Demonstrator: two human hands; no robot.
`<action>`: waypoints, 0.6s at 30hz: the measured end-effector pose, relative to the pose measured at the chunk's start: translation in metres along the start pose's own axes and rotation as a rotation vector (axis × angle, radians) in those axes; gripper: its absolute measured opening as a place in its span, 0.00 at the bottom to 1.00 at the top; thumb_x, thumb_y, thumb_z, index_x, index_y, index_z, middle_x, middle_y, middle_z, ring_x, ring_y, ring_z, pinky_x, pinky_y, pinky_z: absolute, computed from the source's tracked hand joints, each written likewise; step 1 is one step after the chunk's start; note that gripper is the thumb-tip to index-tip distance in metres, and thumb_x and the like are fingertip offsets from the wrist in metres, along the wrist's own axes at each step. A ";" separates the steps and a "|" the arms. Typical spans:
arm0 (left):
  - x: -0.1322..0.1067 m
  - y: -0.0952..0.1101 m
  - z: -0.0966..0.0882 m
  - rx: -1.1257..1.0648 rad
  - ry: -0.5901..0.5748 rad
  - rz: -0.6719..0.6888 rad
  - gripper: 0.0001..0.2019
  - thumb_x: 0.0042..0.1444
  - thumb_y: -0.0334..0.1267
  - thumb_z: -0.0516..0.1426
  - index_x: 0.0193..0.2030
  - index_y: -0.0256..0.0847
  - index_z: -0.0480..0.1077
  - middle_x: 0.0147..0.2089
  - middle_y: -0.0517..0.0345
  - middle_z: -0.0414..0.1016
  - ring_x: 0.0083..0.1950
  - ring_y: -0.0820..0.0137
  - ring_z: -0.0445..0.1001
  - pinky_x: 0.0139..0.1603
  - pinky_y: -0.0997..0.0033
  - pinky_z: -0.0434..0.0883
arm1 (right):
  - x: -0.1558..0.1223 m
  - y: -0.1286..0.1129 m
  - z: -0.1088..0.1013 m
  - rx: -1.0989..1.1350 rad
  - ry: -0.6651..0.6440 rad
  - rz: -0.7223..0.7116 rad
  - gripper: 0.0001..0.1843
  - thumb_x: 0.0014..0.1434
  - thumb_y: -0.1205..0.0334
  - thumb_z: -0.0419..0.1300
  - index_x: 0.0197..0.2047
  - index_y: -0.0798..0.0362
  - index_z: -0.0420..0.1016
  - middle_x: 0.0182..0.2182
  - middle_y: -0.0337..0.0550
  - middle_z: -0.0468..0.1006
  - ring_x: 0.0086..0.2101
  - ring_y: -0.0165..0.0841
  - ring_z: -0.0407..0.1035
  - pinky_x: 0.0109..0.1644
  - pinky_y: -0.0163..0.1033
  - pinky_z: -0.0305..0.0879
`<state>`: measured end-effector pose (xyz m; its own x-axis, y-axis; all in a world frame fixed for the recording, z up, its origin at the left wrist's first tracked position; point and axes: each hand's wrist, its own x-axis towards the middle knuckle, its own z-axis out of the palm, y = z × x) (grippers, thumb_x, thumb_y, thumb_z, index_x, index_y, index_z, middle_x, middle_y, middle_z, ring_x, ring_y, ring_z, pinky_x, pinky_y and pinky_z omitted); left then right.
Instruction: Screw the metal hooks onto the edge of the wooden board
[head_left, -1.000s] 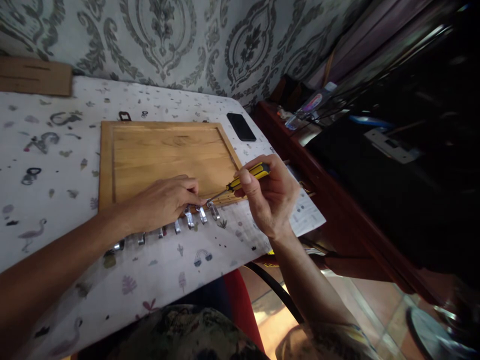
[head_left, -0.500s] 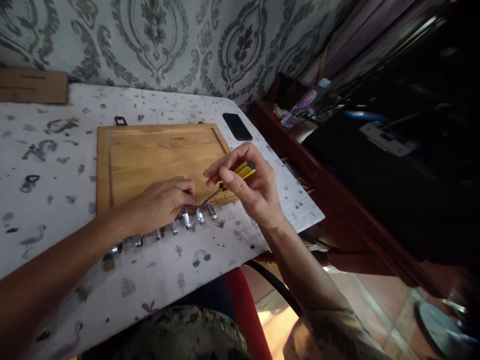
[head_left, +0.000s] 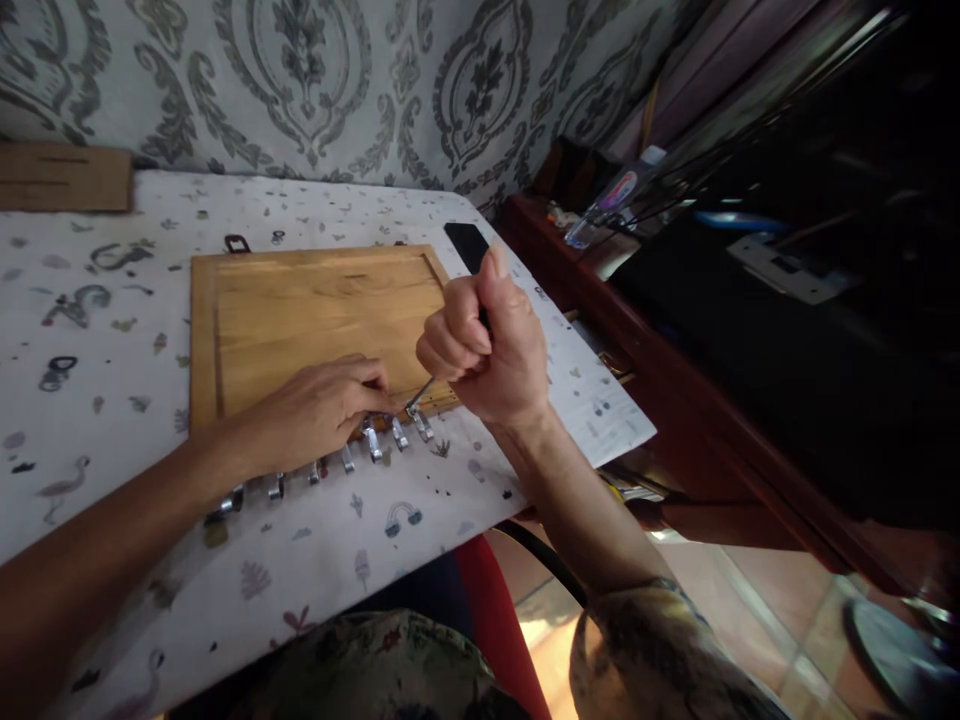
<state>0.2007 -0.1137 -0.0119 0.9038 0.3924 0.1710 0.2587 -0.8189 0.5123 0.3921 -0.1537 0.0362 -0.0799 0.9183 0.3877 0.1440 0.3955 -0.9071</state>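
Note:
A wooden board (head_left: 300,310) lies flat on the patterned tablecloth, with a row of several chrome hooks (head_left: 373,440) along its near edge. My left hand (head_left: 322,405) rests on that edge with its fingers curled against the hook rail. My right hand (head_left: 484,345) is a fist wrapped round a screwdriver, whose handle is hidden in the palm. The metal shaft (head_left: 418,394) slants down-left to the rightmost hooks.
A black phone (head_left: 465,240) lies behind my right hand near the table's far right corner. A brown cardboard piece (head_left: 64,178) sits at the back left by the wallpapered wall. A dark wooden cabinet (head_left: 675,400) with clutter stands right of the table.
My right hand has rolled from a fingertip pinch on the yellow-black handle to a full fist over it, and has risen more upright. The left hand stays on the hook rail.

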 end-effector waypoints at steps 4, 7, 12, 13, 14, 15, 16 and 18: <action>-0.001 0.000 -0.003 -0.021 -0.036 -0.009 0.17 0.69 0.29 0.52 0.53 0.45 0.82 0.47 0.55 0.77 0.48 0.67 0.75 0.49 0.65 0.70 | -0.014 -0.005 0.024 -0.037 0.339 0.002 0.34 0.70 0.28 0.39 0.25 0.44 0.57 0.15 0.33 0.49 0.15 0.32 0.49 0.16 0.40 0.60; -0.001 0.000 -0.005 -0.020 -0.077 -0.020 0.19 0.67 0.27 0.52 0.55 0.46 0.81 0.47 0.53 0.77 0.48 0.66 0.74 0.49 0.65 0.69 | -0.019 -0.008 0.036 0.077 0.465 -0.102 0.34 0.71 0.29 0.44 0.22 0.44 0.48 0.15 0.33 0.47 0.15 0.30 0.46 0.15 0.40 0.51; 0.000 -0.002 -0.003 -0.023 -0.053 -0.005 0.20 0.68 0.27 0.51 0.55 0.47 0.81 0.45 0.56 0.75 0.46 0.68 0.74 0.47 0.67 0.68 | -0.021 -0.005 0.017 0.121 0.249 -0.073 0.32 0.70 0.31 0.49 0.25 0.45 0.54 0.18 0.33 0.55 0.19 0.30 0.52 0.22 0.39 0.57; 0.000 -0.002 -0.003 -0.020 -0.054 -0.002 0.20 0.68 0.26 0.51 0.54 0.46 0.81 0.45 0.56 0.75 0.47 0.68 0.74 0.47 0.67 0.68 | -0.023 -0.004 0.010 0.131 0.177 -0.083 0.28 0.70 0.34 0.53 0.28 0.45 0.60 0.21 0.34 0.59 0.21 0.31 0.56 0.25 0.39 0.61; 0.000 -0.002 -0.003 -0.013 -0.057 -0.001 0.20 0.67 0.26 0.51 0.54 0.46 0.81 0.45 0.56 0.75 0.47 0.68 0.74 0.48 0.67 0.68 | -0.025 -0.005 0.003 0.147 0.109 -0.096 0.23 0.70 0.38 0.57 0.32 0.46 0.64 0.24 0.34 0.64 0.23 0.31 0.60 0.28 0.40 0.65; 0.000 -0.002 -0.003 -0.006 -0.059 0.002 0.20 0.67 0.25 0.51 0.54 0.45 0.82 0.45 0.56 0.75 0.48 0.68 0.74 0.49 0.67 0.68 | -0.027 -0.006 -0.004 0.134 0.039 -0.096 0.19 0.71 0.41 0.58 0.36 0.46 0.68 0.27 0.35 0.67 0.26 0.31 0.64 0.33 0.40 0.69; 0.001 -0.001 -0.003 0.002 -0.056 0.002 0.20 0.67 0.25 0.51 0.53 0.45 0.82 0.46 0.56 0.76 0.49 0.67 0.75 0.50 0.66 0.68 | -0.030 -0.008 -0.011 0.095 -0.029 -0.106 0.16 0.72 0.43 0.58 0.42 0.47 0.71 0.30 0.36 0.71 0.30 0.32 0.69 0.38 0.41 0.72; 0.000 -0.001 -0.003 0.007 -0.048 0.003 0.20 0.67 0.25 0.52 0.54 0.46 0.81 0.47 0.56 0.76 0.50 0.67 0.75 0.51 0.66 0.69 | -0.034 -0.016 -0.024 -0.086 -0.126 -0.091 0.12 0.72 0.50 0.59 0.49 0.49 0.72 0.41 0.41 0.77 0.43 0.34 0.75 0.52 0.43 0.74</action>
<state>0.1997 -0.1112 -0.0102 0.9199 0.3693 0.1321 0.2578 -0.8231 0.5061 0.4163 -0.1908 0.0418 -0.2188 0.8715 0.4389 0.2139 0.4817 -0.8498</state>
